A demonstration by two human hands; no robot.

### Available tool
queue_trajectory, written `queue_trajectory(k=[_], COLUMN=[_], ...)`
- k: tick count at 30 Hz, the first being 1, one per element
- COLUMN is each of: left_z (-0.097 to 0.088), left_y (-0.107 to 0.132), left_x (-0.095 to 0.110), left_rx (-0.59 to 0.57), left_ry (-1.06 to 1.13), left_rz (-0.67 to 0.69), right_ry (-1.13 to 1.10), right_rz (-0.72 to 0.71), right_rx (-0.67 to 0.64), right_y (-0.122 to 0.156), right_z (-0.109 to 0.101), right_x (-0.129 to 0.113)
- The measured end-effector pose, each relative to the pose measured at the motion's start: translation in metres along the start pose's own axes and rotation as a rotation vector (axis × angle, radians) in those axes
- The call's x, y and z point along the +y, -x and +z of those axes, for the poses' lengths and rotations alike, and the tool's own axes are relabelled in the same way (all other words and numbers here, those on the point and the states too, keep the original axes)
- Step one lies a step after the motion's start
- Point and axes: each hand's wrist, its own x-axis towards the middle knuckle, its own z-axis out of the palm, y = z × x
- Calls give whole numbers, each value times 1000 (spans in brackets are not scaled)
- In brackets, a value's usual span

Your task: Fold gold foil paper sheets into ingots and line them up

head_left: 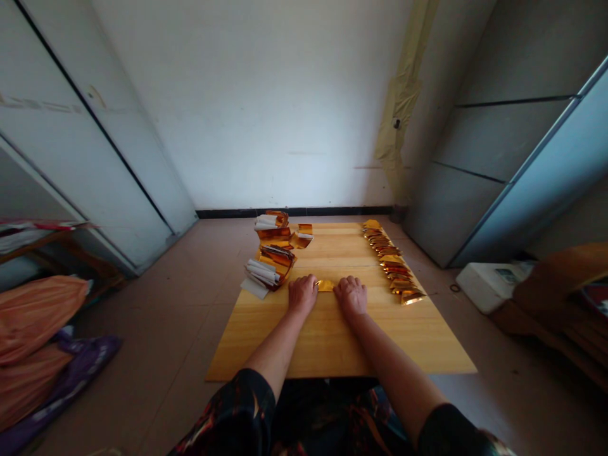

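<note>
Patterned sleeves (223, 418) at wooden board (418, 342)
L hand (302, 294), R hand (350, 297) flat, fingers closed, pressing ends of gold foil strip (325, 285)

Glossy gold foil (325, 285) lies on my smooth pale wooden board (418, 345), with matt white paper strips (260, 272) at centre left.

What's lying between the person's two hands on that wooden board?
In the head view, a small folded piece of gold foil paper lies on the wooden board, between the left hand and the right hand.
</note>
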Motion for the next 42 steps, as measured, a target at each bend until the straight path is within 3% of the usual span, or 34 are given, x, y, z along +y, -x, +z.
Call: queue_trajectory(k=[8,19,27,31,34,42], left_z=[-2,-8,-7,-4,-5,-10], left_y=[1,2,5,6,5,2], left_x=[-2,-2,3,5,4,-10], left_rx=[-6,-86,-79,-44,-59,-154], left_ry=[-22,-34,-43,-35,-24,-4], left_rz=[-2,94,121,116,99,120], right_ry=[-54,-112,-80,-56,-67,-89], right_rz=[33,44,-140,-300,-212,-58], right_rx=[-34,-64,-58,-180,-255,-297], right_y=[-1,-3,-8,-14,-19,-27], right_z=[-3,-7,-11,-15,-16,-18], right_x=[1,7,14,7,0,-10])
